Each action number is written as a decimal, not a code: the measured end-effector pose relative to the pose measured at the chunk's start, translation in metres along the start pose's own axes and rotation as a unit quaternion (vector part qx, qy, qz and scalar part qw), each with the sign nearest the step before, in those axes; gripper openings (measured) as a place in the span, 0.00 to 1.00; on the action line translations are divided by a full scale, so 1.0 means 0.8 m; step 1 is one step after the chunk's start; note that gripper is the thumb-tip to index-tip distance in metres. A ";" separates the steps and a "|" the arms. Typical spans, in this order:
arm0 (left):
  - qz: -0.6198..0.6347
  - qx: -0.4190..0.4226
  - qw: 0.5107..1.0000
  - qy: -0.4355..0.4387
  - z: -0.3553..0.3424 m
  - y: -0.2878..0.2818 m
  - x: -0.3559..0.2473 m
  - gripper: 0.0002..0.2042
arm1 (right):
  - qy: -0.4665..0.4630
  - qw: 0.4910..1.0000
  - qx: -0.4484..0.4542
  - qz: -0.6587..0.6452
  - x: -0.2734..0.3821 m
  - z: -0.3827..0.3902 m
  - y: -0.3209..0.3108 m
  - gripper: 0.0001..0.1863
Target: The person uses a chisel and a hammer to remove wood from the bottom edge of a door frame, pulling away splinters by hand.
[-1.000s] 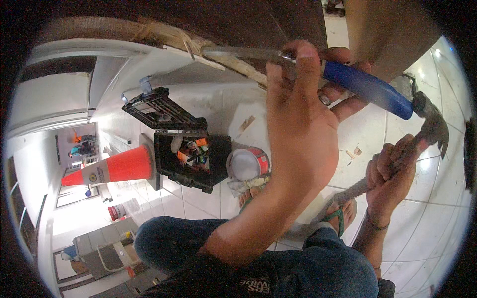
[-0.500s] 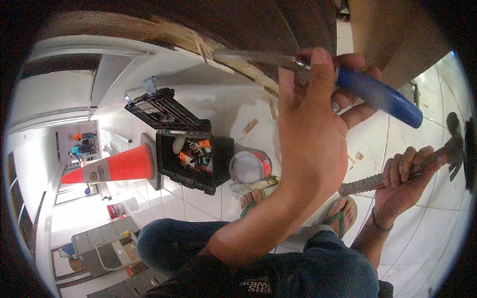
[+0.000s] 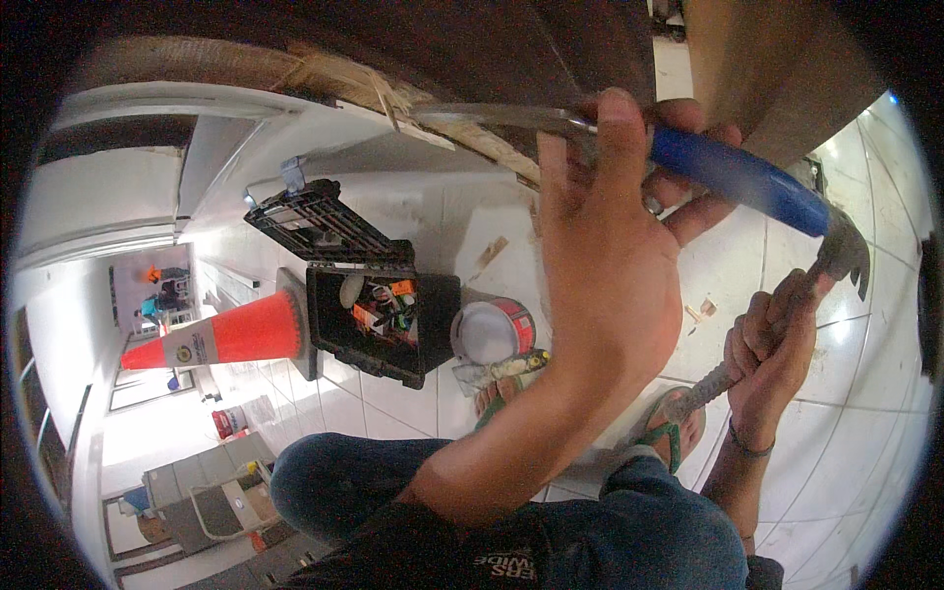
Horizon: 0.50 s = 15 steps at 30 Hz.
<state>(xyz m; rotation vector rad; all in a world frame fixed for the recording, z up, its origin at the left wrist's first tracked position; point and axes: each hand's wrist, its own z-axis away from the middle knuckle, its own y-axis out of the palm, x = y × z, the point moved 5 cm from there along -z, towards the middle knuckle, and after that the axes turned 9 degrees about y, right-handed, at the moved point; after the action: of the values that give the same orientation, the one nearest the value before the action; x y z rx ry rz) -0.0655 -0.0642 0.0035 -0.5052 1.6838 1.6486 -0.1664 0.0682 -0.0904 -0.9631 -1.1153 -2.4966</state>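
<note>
My left hand (image 3: 615, 251) is closed round a chisel (image 3: 742, 182) with a blue handle, its thumb along the neck. The chisel's metal blade points left, its tip at the splintered edge of a wooden board (image 3: 359, 84). A claw hammer (image 3: 843, 256) with a ribbed grip is in my right hand (image 3: 772, 349), held close below the head. The hammer head is at the butt end of the chisel handle and appears to touch it.
An open black toolbox (image 3: 441, 310) full of small items stands on the white tiled floor, beside an orange traffic cone (image 3: 251, 329). Near my sandalled feet are a round tub (image 3: 489, 331) and a scraper-like tool (image 3: 506, 369). Wood chips lie about. People (image 3: 167, 290) are far off.
My right hand has swung the hammer up and left, from away at the right to the chisel's butt end. The chisel and my left hand have shifted slightly left.
</note>
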 end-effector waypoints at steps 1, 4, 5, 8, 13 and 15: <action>0.001 -0.001 1.000 0.004 -0.002 -0.003 0.000 0.13 | -0.015 0.999 -0.026 0.025 0.000 -0.002 0.004 0.20; 0.006 -0.007 1.000 0.007 -0.003 0.003 -0.005 0.13 | -0.029 0.991 0.014 -0.131 0.012 -0.002 0.010 0.19; 0.005 -0.011 1.000 0.001 -0.003 0.006 -0.008 0.13 | -0.029 0.990 0.020 -0.133 0.017 -0.003 0.011 0.18; 0.000 -0.020 0.999 -0.033 0.008 0.005 -0.019 0.14 | -0.007 0.990 -0.011 -0.140 0.008 0.001 0.006 0.21; -0.068 -0.079 0.984 -0.147 0.051 -0.008 -0.047 0.10 | -0.060 0.981 -0.157 -0.095 -0.008 0.005 -0.026 0.16; -0.049 -0.041 0.985 -0.158 0.065 0.014 -0.050 0.10 | -0.058 0.989 -0.104 -0.082 0.000 0.012 -0.027 0.13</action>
<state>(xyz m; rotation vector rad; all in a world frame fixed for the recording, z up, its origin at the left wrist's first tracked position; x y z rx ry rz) -0.0357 -0.0204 0.0435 -0.3395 1.3438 1.6349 -0.1719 0.0898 -0.0984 -1.1268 -1.0200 -2.7660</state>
